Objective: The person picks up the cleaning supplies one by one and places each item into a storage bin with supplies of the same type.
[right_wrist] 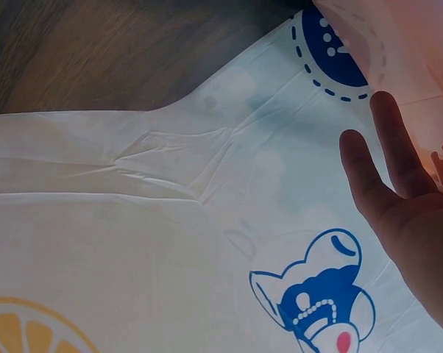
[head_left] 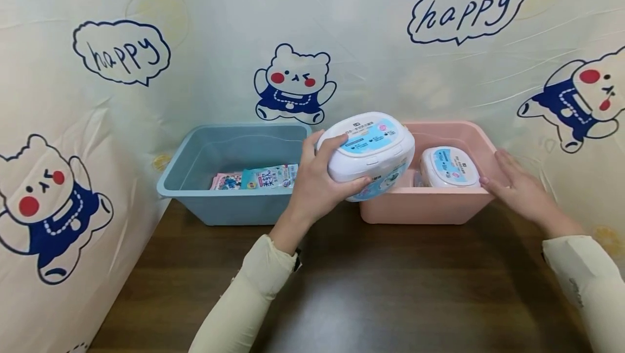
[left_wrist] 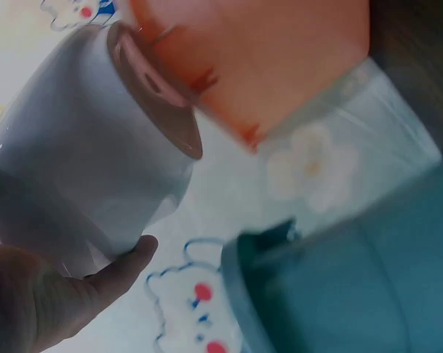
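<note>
My left hand [head_left: 324,177] grips a white plastic tub [head_left: 371,152] with a blue label on its lid, held tilted above the gap between two bins. In the left wrist view the thumb lies along the side of the white tub [left_wrist: 89,147], whose bottom faces the camera. At the right end of the pink bin [head_left: 415,206], my right hand [head_left: 520,190] touches the rim with fingers extended. A second white tub [head_left: 449,167] with a similar label sits inside that bin. The right wrist view shows the right hand [right_wrist: 413,198] with fingers spread by the pink wall.
A blue-grey bin [head_left: 234,209] stands left of the pink one, with a blue packet [head_left: 268,177] and a pink packet [head_left: 227,181] inside. Both bins rest on a dark wooden table [head_left: 342,282]. Behind them hangs a printed cloth [head_left: 215,44].
</note>
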